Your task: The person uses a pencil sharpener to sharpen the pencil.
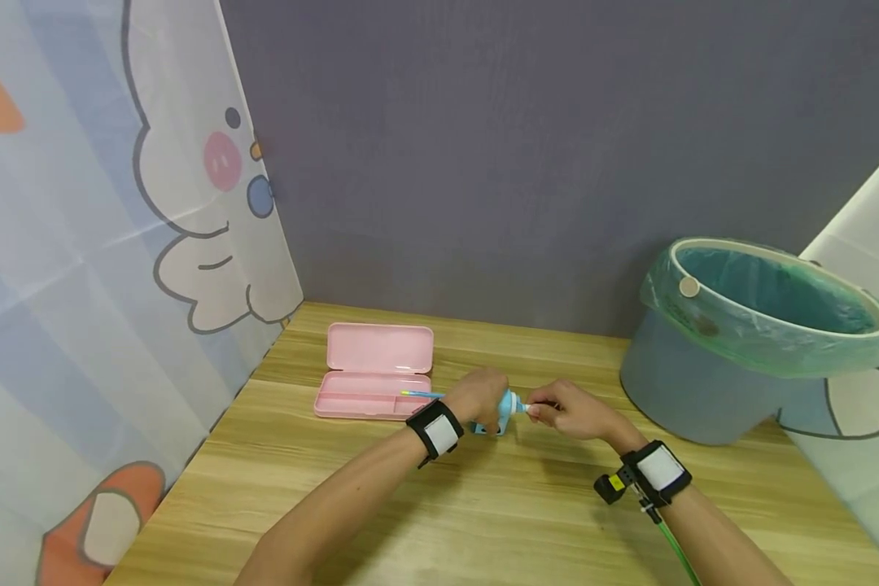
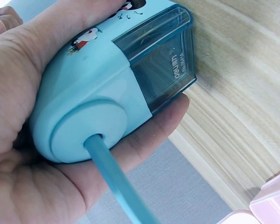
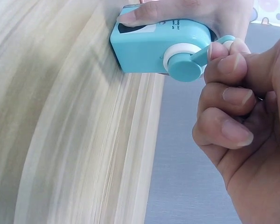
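My left hand (image 1: 481, 397) grips a light blue crank pencil sharpener (image 2: 84, 93) on the wooden table, fingers and thumb wrapped round its body. A blue pencil (image 2: 119, 186) sticks out of the sharpener's round front hole; its far end reaches over the pink pencil case in the head view. The clear shavings drawer (image 2: 165, 65) shows at the sharpener's base. On the opposite side, my right hand (image 1: 575, 409) pinches the end of the crank handle (image 3: 200, 57) between thumb and index finger, the other fingers curled in.
An open pink pencil case (image 1: 359, 404) with compartments lies left of the sharpener, its lid tipped back. At the right stands a grey-blue bin (image 1: 674, 382) lined with a green bag. A grey panel (image 1: 483, 163) backs the wooden table (image 1: 498, 521).
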The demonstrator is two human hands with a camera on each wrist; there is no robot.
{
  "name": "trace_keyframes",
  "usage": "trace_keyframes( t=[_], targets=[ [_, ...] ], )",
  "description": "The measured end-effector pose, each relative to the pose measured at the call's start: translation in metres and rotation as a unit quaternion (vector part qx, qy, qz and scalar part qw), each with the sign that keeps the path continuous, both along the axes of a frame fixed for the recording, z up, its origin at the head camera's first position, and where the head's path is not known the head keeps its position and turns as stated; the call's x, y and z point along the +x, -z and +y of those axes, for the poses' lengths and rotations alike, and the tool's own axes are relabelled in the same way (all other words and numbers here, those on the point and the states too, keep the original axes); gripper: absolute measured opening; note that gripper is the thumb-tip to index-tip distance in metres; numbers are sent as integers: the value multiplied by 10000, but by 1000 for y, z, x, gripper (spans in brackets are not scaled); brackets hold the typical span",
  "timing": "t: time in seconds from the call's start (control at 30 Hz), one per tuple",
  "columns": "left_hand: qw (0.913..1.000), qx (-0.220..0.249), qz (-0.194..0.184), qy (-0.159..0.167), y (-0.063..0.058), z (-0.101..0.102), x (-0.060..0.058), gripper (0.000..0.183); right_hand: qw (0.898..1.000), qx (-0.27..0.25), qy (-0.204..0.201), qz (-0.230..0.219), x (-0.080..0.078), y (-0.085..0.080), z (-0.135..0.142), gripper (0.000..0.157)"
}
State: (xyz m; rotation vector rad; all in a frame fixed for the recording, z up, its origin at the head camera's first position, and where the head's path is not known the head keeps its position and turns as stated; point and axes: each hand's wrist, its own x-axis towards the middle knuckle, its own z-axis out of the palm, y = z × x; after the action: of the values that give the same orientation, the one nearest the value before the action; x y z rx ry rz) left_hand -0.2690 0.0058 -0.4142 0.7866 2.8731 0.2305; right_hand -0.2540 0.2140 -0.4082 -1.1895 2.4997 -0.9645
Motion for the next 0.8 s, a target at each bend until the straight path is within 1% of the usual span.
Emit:
trace_keyframes(
  t=[0.2, 0.27, 0.4, 0.53, 0.63, 0.8],
  targets=[
    [9998, -56, -33, -165, -1, 1, 2, 34, 9998, 24, 54, 185, -1, -3, -1, 29],
    [9999, -95, -36, -132, -2, 4, 3, 34, 9996, 29, 110, 258, 0, -3, 1, 30],
    [9998, -152, 27, -128, -2, 2, 4, 33, 9993, 16, 28, 377, -4, -2, 0, 30],
    [9998, -196, 69, -51, -3, 10, 3, 34, 9988, 23, 127, 481, -1, -1, 7, 29],
    [9998, -165, 67, -42, -3, 11, 3, 34, 9982, 48, 194, 559, -1, -1, 8, 29],
    [9999, 4, -71, -157, -2, 5, 3, 35, 9979, 144, 175, 611, -4, -2, 3, 29]
  ],
)
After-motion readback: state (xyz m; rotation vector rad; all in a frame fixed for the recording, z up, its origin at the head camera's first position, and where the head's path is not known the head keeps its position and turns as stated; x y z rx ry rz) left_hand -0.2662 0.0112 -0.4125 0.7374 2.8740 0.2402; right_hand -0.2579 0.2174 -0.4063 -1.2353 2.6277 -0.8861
